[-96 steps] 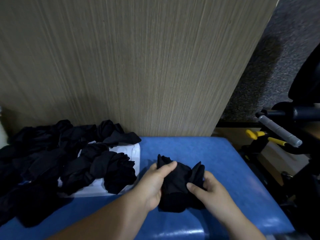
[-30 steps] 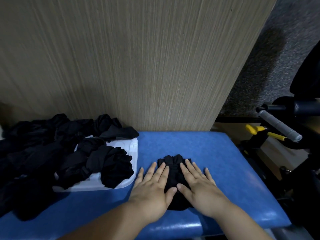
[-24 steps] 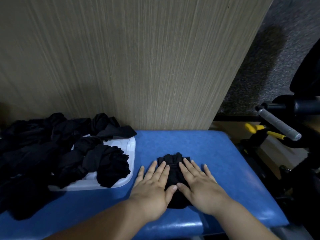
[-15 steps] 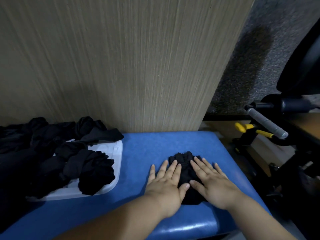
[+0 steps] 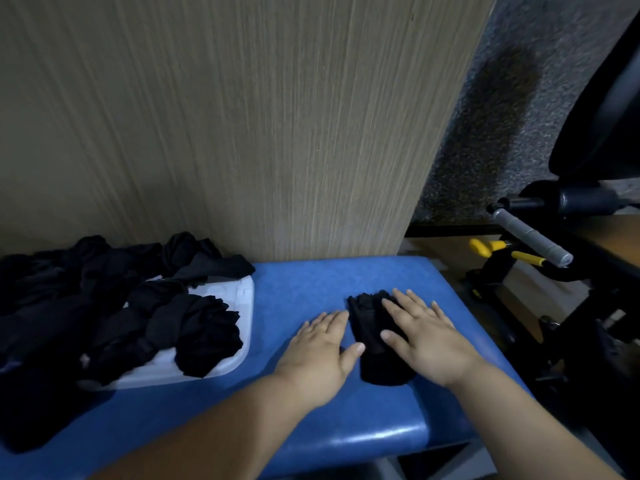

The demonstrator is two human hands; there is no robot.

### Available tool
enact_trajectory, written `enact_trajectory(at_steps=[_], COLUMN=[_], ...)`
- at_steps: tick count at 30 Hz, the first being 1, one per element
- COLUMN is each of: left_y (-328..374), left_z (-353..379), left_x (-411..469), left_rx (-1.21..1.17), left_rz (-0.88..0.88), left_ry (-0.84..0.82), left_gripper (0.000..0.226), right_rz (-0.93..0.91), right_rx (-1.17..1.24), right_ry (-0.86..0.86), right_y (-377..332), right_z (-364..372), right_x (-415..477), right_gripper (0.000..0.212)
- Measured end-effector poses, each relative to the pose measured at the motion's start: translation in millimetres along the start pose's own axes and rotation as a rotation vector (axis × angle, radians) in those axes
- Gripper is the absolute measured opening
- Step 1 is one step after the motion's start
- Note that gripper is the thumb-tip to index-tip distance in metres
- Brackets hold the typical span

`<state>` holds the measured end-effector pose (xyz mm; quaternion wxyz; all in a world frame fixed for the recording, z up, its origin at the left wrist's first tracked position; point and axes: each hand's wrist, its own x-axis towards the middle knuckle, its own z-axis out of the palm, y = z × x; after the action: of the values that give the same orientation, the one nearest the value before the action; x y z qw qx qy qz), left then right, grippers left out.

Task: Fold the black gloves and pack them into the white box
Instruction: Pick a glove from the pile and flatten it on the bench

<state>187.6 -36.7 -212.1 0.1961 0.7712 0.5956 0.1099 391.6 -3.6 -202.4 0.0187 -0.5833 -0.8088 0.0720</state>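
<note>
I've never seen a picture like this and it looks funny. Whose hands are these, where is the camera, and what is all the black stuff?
There is no machine here, just a person. The camera sits on their head and looks down, so you see their own arms. The left hand lies flat on the blue padded bench, its thumb at the edge of a folded black glove. The right hand rests flat on that glove. Neither hand grips anything. To the left is a white box with crumpled black gloves heaped in and around it. Behind stands a wooden panel.
</note>
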Motion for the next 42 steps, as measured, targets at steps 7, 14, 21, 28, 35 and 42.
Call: enact_trajectory(at_steps=[7, 14, 21, 28, 35, 42], left_y=[-65, -111, -116, -112, -113, -87], left_z=[-50, -56, -57, -55, -51, -47], left_x=[-51, -88, -95, -93, -88, -72], left_rx=[0.045, -0.018, -0.147, -0.103, -0.057, -0.365], left_rz=[0.112, -0.318, -0.265, -0.326, -0.329, -0.07], left_ry=[0.617, 0.646, 0.576, 0.43, 0.418, 0.412], left_gripper=[0.033, 0.038, 0.044, 0.053, 0.063, 0.036], right_rz=[-0.181, -0.15, -0.103, -0.095, -0.021, -0.017], right_rx=[0.326, 0.708, 0.633, 0.677, 0.879, 0.986], right_ry=[0.174, -0.052, 0.077, 0.087, 0.172, 0.311], right_y=[-89, -193, -206, -190, -172, -145], right_z=[1, 22, 33, 33, 28, 22], right_x=[19, 35, 34, 31, 30, 16], right_gripper=[0.044, 0.032, 0.018, 0.024, 0.019, 0.023])
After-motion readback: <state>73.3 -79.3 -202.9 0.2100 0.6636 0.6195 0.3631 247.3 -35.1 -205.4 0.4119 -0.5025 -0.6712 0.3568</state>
